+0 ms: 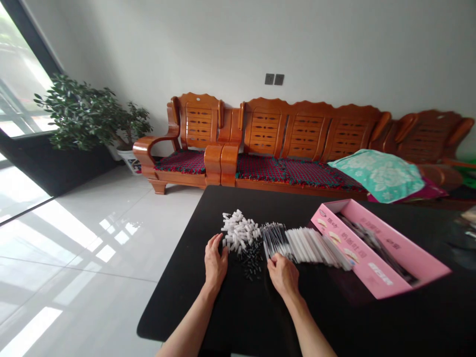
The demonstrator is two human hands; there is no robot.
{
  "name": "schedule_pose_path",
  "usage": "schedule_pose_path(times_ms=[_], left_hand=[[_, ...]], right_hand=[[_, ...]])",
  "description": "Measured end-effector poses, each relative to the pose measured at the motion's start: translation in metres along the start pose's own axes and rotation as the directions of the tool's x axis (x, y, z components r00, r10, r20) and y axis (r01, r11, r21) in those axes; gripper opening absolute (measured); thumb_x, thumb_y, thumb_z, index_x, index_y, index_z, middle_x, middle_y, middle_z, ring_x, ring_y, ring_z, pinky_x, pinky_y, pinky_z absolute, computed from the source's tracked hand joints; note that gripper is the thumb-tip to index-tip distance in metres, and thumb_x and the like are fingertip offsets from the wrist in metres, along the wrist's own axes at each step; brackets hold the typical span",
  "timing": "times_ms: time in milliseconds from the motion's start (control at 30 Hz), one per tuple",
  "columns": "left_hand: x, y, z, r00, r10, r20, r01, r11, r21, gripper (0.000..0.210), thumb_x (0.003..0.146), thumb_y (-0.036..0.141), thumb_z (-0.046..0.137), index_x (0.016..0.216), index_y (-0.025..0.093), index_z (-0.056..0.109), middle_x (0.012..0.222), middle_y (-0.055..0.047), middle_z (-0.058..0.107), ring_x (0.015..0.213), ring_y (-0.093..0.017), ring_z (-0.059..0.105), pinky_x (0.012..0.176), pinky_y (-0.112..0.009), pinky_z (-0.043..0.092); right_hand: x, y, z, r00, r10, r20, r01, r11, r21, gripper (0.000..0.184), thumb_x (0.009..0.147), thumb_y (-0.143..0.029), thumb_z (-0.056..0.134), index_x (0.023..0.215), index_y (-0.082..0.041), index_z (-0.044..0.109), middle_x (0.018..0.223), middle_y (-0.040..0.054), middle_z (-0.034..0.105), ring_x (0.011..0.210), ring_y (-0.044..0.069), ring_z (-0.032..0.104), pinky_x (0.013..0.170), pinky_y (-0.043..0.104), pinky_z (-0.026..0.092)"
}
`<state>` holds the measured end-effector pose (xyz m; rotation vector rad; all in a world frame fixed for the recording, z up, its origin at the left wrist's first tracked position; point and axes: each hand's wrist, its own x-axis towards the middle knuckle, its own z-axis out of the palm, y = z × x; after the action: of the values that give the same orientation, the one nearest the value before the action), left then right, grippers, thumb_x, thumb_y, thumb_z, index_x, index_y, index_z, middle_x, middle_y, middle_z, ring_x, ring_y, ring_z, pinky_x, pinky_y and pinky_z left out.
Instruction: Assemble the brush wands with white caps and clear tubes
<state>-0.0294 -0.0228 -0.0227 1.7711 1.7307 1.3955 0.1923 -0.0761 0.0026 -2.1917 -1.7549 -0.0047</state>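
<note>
Worktop (238, 327): black, smooth, with a rounded near left corner and a left edge that runs obliquely toward the far left corner. White caps (240, 230) lie heaped inboard of the left edge; small black pieces (251, 260) adjoin the heap on its near side. Thin dark rods (275, 235) and a row of pale tubes (307, 244) follow to the right. A pink box (359, 265), holding further dark items, stands obliquely toward the right side. Left hand (215, 263): fingers loosely curved, thumb set apart, beside the caps; contact cannot be determined. Right hand (283, 275): thumb and index finger brought together at the near end of the rods; whether one is gripped cannot be determined. Beyond the far edge, a carved wooden sofa (308, 129) with patterned seat pads (260, 168) and a teal cloth (383, 173) backs onto a pale wall (148, 44) bearing two dark sockets (269, 79). A potted plant (85, 111) stands beyond the far left corner. Sunlight patches the glossy tile floor (122, 213).
</note>
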Motion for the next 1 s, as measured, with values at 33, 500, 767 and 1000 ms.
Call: schedule_pose_path(times_ms=[33,500,767,1000], left_hand=[[0.000,0.000,0.000,1.000,0.004,-0.002,-0.004,1.000,0.001,0.041,0.084,0.017,0.055,0.124,0.021,0.061,0.129,-0.011,0.058,0.116,-0.026,0.057,0.098,-0.042,0.050],[0.001,0.006,-0.001,0.999,0.038,0.006,-0.038,0.999,0.022,0.042,0.082,0.015,0.055,0.123,0.020,0.061,0.124,-0.011,0.061,0.116,-0.025,0.057,0.104,-0.042,0.045],[0.003,0.028,0.008,0.998,0.068,0.016,-0.068,0.998,-0.020,0.039,0.083,0.015,0.059,0.121,0.018,0.063,0.122,-0.011,0.062,0.115,-0.025,0.056,0.102,-0.041,0.045],[0.012,0.085,0.039,0.944,0.052,0.325,-0.073,0.996,0.053,0.018,0.087,0.023,0.060,0.098,0.022,0.073,0.091,-0.004,0.069,0.080,-0.016,0.063,0.075,-0.026,0.046]], right_hand=[[0.000,0.000,0.000,1.000,-0.002,0.003,0.002,1.000,-0.005,0.015,0.087,-0.025,0.062,0.073,-0.022,0.065,0.066,0.0046,0.071,0.062,0.019,0.066,0.055,0.028,0.032],[-0.001,-0.006,0.002,0.996,-0.089,-0.001,0.089,0.996,-0.033,0.015,0.086,-0.023,0.058,0.072,-0.019,0.063,0.065,0.0081,0.070,0.063,0.020,0.067,0.057,0.027,0.035],[-0.006,0.022,0.012,0.963,0.035,-0.266,0.124,0.821,0.558,0.038,0.089,-0.049,0.048,0.069,-0.019,0.060,0.058,0.0049,0.065,0.053,0.018,0.060,0.054,0.025,0.039],[-0.005,0.019,0.009,0.965,0.076,-0.252,0.102,0.776,0.623,0.039,0.087,-0.051,0.051,0.067,-0.019,0.060,0.056,0.0042,0.063,0.051,0.017,0.057,0.053,0.025,0.038]])
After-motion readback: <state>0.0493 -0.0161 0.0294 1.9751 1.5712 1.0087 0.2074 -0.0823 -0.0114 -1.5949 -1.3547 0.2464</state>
